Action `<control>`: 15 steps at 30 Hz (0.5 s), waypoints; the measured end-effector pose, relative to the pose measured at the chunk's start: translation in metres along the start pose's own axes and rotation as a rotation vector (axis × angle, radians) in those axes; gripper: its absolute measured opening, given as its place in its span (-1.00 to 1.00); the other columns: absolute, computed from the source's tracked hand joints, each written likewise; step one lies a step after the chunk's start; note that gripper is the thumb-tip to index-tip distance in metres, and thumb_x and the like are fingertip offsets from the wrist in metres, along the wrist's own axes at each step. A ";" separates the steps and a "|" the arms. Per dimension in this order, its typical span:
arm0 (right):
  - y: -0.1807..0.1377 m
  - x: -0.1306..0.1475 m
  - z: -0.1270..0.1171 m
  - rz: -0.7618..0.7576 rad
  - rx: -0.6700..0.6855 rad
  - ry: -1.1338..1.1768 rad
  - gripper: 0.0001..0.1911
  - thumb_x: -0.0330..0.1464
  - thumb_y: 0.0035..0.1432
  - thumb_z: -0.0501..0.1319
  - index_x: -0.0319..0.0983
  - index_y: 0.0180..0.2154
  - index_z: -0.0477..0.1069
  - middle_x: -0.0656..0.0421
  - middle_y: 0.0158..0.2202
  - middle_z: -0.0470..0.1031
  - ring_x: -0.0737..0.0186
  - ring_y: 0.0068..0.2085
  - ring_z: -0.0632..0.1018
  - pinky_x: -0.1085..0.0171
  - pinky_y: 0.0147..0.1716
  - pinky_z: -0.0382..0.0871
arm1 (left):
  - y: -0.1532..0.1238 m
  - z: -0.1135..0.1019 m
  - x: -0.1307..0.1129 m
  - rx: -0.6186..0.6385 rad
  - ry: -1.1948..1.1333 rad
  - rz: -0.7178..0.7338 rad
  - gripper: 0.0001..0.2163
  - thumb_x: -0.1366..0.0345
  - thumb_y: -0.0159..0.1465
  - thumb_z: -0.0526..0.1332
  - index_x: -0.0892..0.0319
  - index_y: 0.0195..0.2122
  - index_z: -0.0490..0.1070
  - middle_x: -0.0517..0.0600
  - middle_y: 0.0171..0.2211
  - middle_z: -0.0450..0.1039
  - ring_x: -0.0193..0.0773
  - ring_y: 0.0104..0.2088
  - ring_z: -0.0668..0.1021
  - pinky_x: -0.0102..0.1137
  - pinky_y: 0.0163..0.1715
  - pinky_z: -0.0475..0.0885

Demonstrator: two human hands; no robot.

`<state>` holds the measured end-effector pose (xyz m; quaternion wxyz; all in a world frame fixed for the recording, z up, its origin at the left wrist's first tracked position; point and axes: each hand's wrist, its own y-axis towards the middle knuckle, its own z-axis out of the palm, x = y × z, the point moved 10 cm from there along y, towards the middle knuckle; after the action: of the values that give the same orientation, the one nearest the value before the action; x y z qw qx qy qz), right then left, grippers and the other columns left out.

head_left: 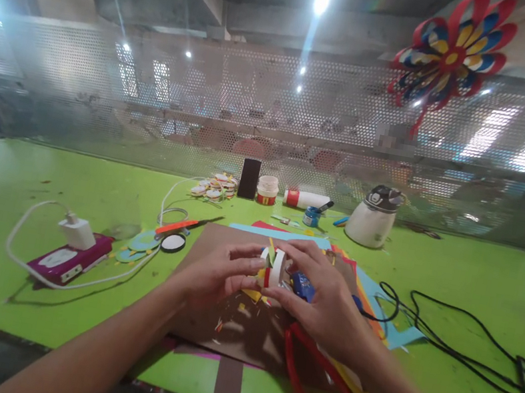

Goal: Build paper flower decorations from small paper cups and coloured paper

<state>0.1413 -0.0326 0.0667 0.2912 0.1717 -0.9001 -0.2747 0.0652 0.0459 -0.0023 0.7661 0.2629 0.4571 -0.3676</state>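
Between my hands, above the brown sheet (195, 306), is a small white ring-shaped piece (276, 271) with red, yellow and green bits on it. My left hand (214, 269) pinches its left side with the fingertips. From the other side, my right hand (320, 288) grips it between thumb and fingers. A blue tool (301, 286) lies partly hidden behind my right hand. Large scissors with red handles (318, 382) rest below my right wrist. Yellow and white paper scraps (243, 307) are scattered on the sheet under my hands.
To the left are a purple power strip (73, 258) with a white charger (76, 232), and an orange cutter (176, 227). Along the back stand a black phone (249, 178), paper cups (267, 191), a blue jar (311, 216) and a white kettle (373, 219). A black cord (459, 348) trails right.
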 end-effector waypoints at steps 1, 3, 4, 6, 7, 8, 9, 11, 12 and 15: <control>0.000 0.001 0.000 -0.010 0.002 0.004 -0.51 -0.31 0.18 0.28 -0.17 0.13 0.30 0.03 0.06 0.38 0.10 0.07 0.45 0.08 0.06 0.40 | 0.000 0.000 0.000 0.004 0.000 -0.006 -0.73 0.39 0.13 0.36 0.29 -0.12 0.49 0.16 -0.14 0.56 -0.19 -0.22 0.62 -0.37 -0.20 0.51; 0.001 0.002 0.000 -0.023 0.002 0.011 -0.51 -0.32 0.18 0.28 -0.16 0.14 0.29 0.03 0.06 0.38 0.08 0.07 0.45 0.06 0.05 0.41 | 0.000 0.001 0.001 0.007 -0.013 -0.013 -0.74 0.39 0.13 0.37 0.29 -0.14 0.49 0.17 -0.14 0.56 -0.18 -0.21 0.62 -0.37 -0.19 0.50; 0.000 0.002 0.000 -0.023 0.002 0.014 -0.51 -0.32 0.18 0.27 -0.15 0.14 0.28 0.03 0.06 0.38 0.07 0.07 0.45 0.05 0.04 0.42 | 0.000 0.001 0.001 0.008 -0.022 -0.012 -0.74 0.39 0.12 0.38 0.30 -0.16 0.50 0.17 -0.16 0.56 -0.17 -0.22 0.62 -0.37 -0.20 0.50; 0.000 0.001 0.001 -0.017 0.010 0.013 -0.52 -0.34 0.19 0.26 -0.15 0.14 0.28 0.02 0.07 0.37 0.05 0.07 0.46 0.04 0.03 0.43 | 0.001 0.000 0.001 -0.007 -0.046 -0.007 -0.74 0.39 0.08 0.40 0.30 -0.20 0.50 0.15 -0.21 0.57 -0.17 -0.25 0.62 -0.36 -0.23 0.51; -0.001 0.001 0.001 -0.012 0.014 0.007 -0.52 -0.35 0.19 0.26 -0.16 0.14 0.28 0.02 0.07 0.38 0.04 0.07 0.46 0.03 0.03 0.43 | 0.002 -0.001 0.001 -0.019 -0.061 -0.005 -0.74 0.40 0.06 0.42 0.30 -0.22 0.50 0.14 -0.24 0.57 -0.17 -0.27 0.62 -0.36 -0.24 0.52; -0.001 0.000 0.002 -0.009 0.019 -0.001 -0.53 -0.35 0.19 0.25 -0.17 0.14 0.28 0.01 0.06 0.38 0.04 0.07 0.46 0.03 0.03 0.43 | 0.002 -0.002 0.001 -0.031 -0.075 -0.005 -0.74 0.41 0.04 0.43 0.31 -0.23 0.50 0.13 -0.27 0.57 -0.18 -0.29 0.62 -0.36 -0.26 0.52; -0.001 0.000 0.003 -0.009 0.023 -0.008 -0.53 -0.36 0.20 0.25 -0.18 0.14 0.28 0.01 0.06 0.38 0.04 0.07 0.46 0.02 0.03 0.43 | 0.002 -0.003 0.002 -0.043 -0.089 -0.010 -0.74 0.42 0.03 0.43 0.31 -0.24 0.50 0.12 -0.30 0.57 -0.19 -0.32 0.62 -0.35 -0.28 0.52; -0.001 0.001 0.004 -0.016 0.024 -0.022 -0.54 -0.37 0.19 0.24 -0.21 0.12 0.29 -0.01 0.05 0.38 0.03 0.07 0.46 0.02 0.03 0.42 | 0.002 -0.005 0.004 -0.068 -0.116 -0.027 -0.73 0.44 0.01 0.44 0.31 -0.26 0.49 0.09 -0.35 0.57 -0.22 -0.35 0.62 -0.36 -0.30 0.53; -0.001 0.001 0.004 -0.022 0.022 -0.025 -0.55 -0.38 0.19 0.25 -0.22 0.12 0.29 -0.01 0.04 0.39 0.04 0.06 0.46 0.02 0.03 0.42 | 0.002 -0.006 0.005 -0.079 -0.126 -0.034 -0.73 0.44 0.00 0.45 0.31 -0.26 0.49 0.07 -0.36 0.56 -0.23 -0.36 0.61 -0.36 -0.31 0.53; 0.000 0.001 0.005 -0.047 -0.002 -0.020 -0.55 -0.38 0.18 0.26 -0.22 0.10 0.30 -0.01 0.01 0.40 0.06 0.03 0.47 0.05 0.00 0.44 | 0.001 -0.009 0.007 -0.097 -0.158 -0.038 -0.71 0.44 -0.02 0.46 0.31 -0.27 0.48 0.05 -0.34 0.56 -0.24 -0.35 0.61 -0.36 -0.32 0.54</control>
<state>0.1379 -0.0316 0.0638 0.2757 0.1898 -0.8984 -0.2842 0.0637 0.0513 -0.0125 0.8043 0.1870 0.4174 -0.3793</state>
